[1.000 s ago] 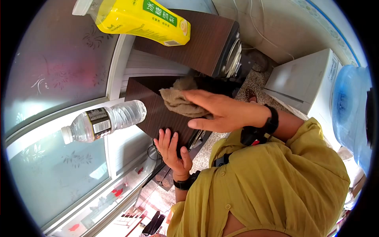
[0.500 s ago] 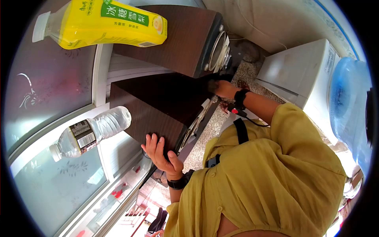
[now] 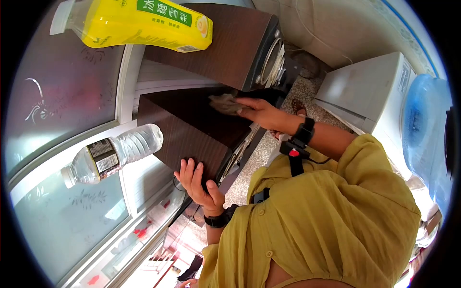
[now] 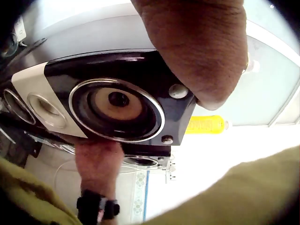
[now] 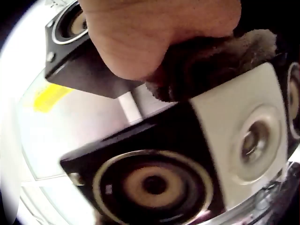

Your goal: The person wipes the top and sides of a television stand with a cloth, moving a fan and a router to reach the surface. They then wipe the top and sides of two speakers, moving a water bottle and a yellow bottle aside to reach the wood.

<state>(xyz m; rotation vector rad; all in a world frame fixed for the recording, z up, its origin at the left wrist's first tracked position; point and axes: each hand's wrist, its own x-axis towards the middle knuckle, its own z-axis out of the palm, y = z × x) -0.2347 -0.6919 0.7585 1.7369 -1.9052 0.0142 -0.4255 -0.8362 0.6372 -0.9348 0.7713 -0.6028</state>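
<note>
While the left hand [image 3: 199, 185] rests flat on the near corner of the dark speaker [image 3: 192, 127], fingers straight and slightly spread, holding nothing, the right arm reaches out towards 1 o'clock from it. The right hand [image 3: 261, 114] lies palm down with fingers almost straight, pressing the brown cloth [image 3: 224, 103] onto the speaker's top at its far end. Half a second ago that hand was past the far front edge, with the cloth hardly in sight; it has come back onto the top. The left hand has stayed put. A water bottle [image 3: 113, 153] lies at its 10 o'clock.
</note>
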